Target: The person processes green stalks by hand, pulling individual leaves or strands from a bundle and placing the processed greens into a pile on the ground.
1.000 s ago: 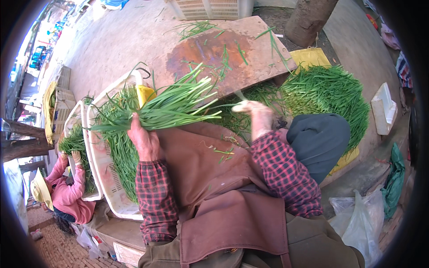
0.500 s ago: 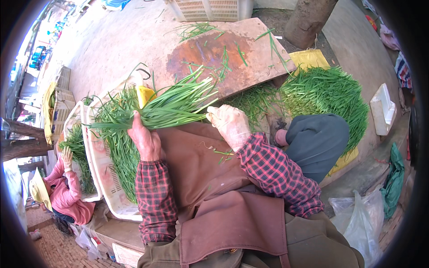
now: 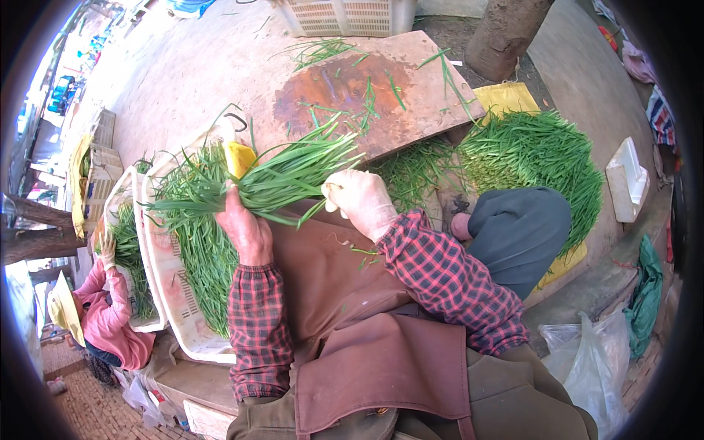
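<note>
A loose bunch of long green Chinese chives [image 3: 301, 172] lies across my left hand [image 3: 246, 231], which is closed around its leafy end with the thumb on top. The pale stem ends fan out up and to the right. Just below them, my right hand [image 3: 361, 202] has its fingers curled into a pinch; whether a strand is in them I cannot make out. One bent chive hangs below the bunch, left of these fingers. Beneath both hands spreads a brown apron [image 3: 330, 268], with a few scraps of leaf on it.
At left, a white crate [image 3: 165, 271] holds more chives, with a yellow object on its far rim. Ahead lies a stained board [image 3: 411, 81] with scattered strands. A big chive pile [image 3: 543, 169] sits right on yellow sacking. Another person [image 3: 110, 315] works at far left.
My right hand has drawn slightly left and back toward me, its fingers curling tighter. The bunch has shifted a little, and one chive now droops below it.
</note>
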`<action>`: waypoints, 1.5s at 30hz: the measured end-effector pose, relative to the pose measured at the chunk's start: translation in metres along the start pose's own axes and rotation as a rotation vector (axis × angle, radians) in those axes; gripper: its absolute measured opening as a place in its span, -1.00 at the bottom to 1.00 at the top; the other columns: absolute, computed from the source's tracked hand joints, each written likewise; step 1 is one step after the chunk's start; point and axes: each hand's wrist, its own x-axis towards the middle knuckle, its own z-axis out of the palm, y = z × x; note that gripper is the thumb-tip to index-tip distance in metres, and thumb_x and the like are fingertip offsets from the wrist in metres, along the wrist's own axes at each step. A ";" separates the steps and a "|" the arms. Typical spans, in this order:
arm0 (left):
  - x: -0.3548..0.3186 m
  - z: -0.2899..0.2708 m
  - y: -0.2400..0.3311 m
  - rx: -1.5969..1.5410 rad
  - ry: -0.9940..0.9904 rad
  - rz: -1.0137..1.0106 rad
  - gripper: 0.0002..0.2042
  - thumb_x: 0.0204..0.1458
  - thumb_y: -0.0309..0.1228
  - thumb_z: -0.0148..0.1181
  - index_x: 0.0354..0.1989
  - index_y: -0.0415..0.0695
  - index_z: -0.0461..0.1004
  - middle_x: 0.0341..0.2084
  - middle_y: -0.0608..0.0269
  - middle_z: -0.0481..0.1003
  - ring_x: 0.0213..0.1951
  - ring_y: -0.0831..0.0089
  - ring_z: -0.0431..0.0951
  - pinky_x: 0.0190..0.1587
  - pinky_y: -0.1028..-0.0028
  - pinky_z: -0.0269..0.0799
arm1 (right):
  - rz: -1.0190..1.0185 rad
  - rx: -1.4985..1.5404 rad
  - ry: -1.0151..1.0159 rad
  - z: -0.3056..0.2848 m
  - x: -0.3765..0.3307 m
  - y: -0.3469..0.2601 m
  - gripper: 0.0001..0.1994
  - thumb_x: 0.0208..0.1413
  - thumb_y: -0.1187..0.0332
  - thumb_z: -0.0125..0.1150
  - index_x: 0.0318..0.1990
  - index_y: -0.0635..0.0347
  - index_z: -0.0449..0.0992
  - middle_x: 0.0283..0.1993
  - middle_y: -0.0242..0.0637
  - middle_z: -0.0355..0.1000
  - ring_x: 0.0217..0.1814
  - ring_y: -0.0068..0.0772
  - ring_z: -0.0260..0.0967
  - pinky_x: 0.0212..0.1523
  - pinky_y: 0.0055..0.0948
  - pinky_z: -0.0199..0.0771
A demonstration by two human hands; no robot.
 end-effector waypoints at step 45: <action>-0.050 0.163 0.099 0.560 -0.962 -0.228 -0.08 -0.01 -0.25 0.42 0.41 -0.40 -0.03 0.19 -0.18 0.32 0.05 0.24 0.54 -0.05 0.37 0.60 | 0.279 0.918 0.277 -0.065 0.008 0.016 -0.74 0.11 0.45 0.28 -0.04 0.32 0.58 -0.20 -0.24 0.61 -0.25 -0.40 0.55 -0.18 -0.45 0.55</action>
